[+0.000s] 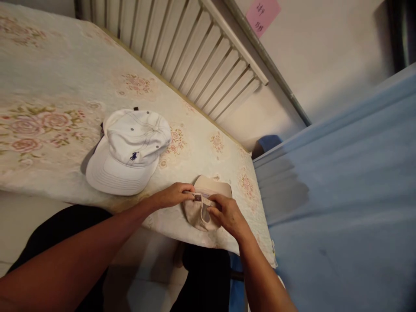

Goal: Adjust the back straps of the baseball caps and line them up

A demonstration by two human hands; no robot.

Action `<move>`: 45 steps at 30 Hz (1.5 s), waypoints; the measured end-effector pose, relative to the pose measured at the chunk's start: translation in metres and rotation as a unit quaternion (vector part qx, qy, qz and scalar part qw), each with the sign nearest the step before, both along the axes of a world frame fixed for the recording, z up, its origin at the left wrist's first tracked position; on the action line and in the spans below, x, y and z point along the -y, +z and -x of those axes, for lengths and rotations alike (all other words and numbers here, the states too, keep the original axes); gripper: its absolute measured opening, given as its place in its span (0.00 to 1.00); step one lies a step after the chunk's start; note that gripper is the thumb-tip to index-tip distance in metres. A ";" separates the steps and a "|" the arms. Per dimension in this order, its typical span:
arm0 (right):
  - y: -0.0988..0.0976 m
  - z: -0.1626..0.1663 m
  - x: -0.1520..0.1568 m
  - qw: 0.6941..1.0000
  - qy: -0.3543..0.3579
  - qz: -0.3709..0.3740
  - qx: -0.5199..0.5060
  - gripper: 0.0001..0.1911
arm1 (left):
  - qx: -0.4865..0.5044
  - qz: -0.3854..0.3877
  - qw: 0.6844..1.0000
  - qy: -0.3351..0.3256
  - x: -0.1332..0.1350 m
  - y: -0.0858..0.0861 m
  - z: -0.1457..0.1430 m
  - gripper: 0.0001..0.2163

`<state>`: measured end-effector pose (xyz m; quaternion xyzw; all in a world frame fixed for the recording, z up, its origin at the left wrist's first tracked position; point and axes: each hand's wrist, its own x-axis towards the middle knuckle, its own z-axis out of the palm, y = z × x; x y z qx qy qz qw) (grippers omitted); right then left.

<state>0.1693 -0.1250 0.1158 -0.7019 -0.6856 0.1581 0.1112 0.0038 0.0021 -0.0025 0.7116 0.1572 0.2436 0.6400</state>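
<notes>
A beige baseball cap (194, 216) lies at the near edge of the table, its brim pointing away from me and its back opening facing me. My left hand (173, 194) pinches the cap's rim on the left, beside a small dark label (198, 197). On the right, my right hand (227, 213) has its thumb and fingers closed on the back strap by the opening. Farther left sits a stack of caps, a white cap (134, 143) with a dark blue horse-rider emblem on top; a dark edge shows beneath it.
A flower-patterned cloth (208, 156) covers the table. Behind its far edge stands a pale slatted rail (182, 52) against the wall. A pink paper note (262, 16) is stuck higher up. Blue fabric (341, 186) hangs along the right side. My dark-clothed legs (204, 277) are below the near edge.
</notes>
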 end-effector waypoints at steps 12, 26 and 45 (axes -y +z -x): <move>-0.023 0.027 -0.018 0.995 0.057 -0.080 0.002 0.14 | 0.012 -0.017 1.000 0.002 -0.001 -0.002 0.001 0.09; -0.036 0.020 -0.014 0.996 0.015 -0.082 -0.041 0.08 | 0.035 0.019 0.999 -0.010 0.001 -0.003 0.000 0.07; -0.034 0.020 -0.015 0.994 0.050 -0.095 -0.021 0.14 | 0.052 0.044 0.997 -0.029 0.000 -0.010 -0.002 0.07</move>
